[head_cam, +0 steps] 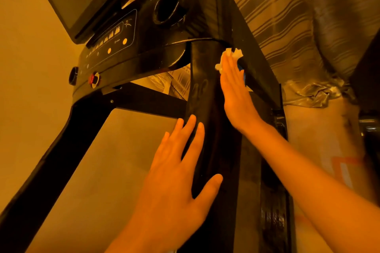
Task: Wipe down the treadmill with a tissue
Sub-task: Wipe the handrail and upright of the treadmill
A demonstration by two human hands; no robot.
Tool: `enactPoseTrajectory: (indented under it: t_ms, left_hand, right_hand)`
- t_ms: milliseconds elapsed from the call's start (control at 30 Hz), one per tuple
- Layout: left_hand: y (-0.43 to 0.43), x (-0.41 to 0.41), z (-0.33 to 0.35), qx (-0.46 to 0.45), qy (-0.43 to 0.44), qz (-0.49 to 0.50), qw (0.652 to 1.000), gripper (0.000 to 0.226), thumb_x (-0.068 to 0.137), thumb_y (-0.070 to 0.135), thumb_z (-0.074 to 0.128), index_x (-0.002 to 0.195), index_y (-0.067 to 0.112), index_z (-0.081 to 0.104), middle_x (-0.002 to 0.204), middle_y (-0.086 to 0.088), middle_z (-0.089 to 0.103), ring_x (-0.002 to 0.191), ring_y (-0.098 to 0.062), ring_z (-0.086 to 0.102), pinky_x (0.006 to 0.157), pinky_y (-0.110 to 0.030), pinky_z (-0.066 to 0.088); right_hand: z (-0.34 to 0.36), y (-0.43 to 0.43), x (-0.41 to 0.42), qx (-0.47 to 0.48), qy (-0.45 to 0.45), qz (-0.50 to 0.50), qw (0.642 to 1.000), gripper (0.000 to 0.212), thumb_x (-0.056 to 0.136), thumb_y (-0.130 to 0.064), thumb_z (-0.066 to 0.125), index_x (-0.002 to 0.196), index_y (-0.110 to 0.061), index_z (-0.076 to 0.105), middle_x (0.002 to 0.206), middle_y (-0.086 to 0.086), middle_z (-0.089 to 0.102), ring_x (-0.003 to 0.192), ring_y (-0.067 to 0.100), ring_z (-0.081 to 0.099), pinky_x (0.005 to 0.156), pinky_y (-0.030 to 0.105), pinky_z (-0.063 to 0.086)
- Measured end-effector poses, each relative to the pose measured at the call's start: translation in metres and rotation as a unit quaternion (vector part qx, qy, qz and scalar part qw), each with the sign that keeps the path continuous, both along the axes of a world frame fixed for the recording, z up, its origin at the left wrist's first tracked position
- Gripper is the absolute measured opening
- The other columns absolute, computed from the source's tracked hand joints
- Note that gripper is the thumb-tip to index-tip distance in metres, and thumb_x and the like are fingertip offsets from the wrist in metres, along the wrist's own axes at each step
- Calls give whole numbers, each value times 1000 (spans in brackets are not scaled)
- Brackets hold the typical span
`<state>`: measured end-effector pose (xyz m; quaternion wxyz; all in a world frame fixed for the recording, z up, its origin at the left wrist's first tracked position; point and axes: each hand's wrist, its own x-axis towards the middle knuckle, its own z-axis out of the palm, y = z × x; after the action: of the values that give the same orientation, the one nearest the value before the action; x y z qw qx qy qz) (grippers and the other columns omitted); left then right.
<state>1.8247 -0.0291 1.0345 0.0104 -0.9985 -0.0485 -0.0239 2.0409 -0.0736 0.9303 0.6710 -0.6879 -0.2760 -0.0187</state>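
Tissue [230, 56] sits crumpled under the fingertips of your right hand [234, 90], high on the right post [202, 96] of the treadmill [61, 141], just below the console [144, 47]. Your right hand lies flat, fingers straight and together, and presses the tissue against the post. Your left hand [178, 164] rests lower on the same post, fingers straight and spread, holding nothing. A striped curtain [287, 18] hangs behind.

**Gloss, smears and crumpled paper**

Look at the treadmill [207, 16]: black glossy plastic. Its console [115, 47] shines, streaked with smears. The upright post [202, 96] is smooth, duller, hazy with marks. The tissue [231, 55] is white, soft crumpled paper. Behind, the curtain [277, 16] is striped cloth with a sheen.
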Motion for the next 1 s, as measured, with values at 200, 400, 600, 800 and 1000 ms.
enactPoseTrajectory:
  t_ms: [200,400,600,800,1000]
  left_hand:
    - [3,-1,-4,-29,-14,-7,999,72,95,72,28,157,53,-4,168,30,-13,155,1,-16,124,-35,-2]
    - [-1,0,3,-7,13,12,1000,74,89,74,14,154,54,-14,162,34,-28,149,6,-29,121,-25,-13]
    - [0,2,1,-10,18,14,1000,76,89,73,17,155,52,-13,162,33,-27,149,6,-29,121,-24,-14]
    - [-3,4,4,12,29,27,999,77,84,74,7,153,53,-22,158,33,-37,145,6,-38,116,-20,-20]
    - [-4,3,4,-4,22,24,999,74,88,77,8,153,54,-19,158,36,-34,144,9,-36,115,-19,-20]
  right_hand:
    - [-44,-31,-124,40,-26,44,998,61,110,-49,14,164,-25,0,173,-12,-8,160,12,-5,127,27,-8]
    - [-2,-1,8,-19,13,3,1000,62,107,-37,11,164,-16,-2,174,0,-7,153,0,-13,116,8,-17]
    - [-26,-24,-105,43,-10,44,998,60,111,-47,15,164,-27,-1,173,-10,-9,160,11,-8,128,28,-7]
    - [-17,-24,-90,7,-15,39,999,58,107,-49,10,161,-32,-6,172,-13,-14,158,5,-12,127,25,-8]
    - [-1,-10,-48,-6,-36,15,999,59,108,-39,9,163,-21,-1,174,-1,-8,159,11,-12,130,36,-7]
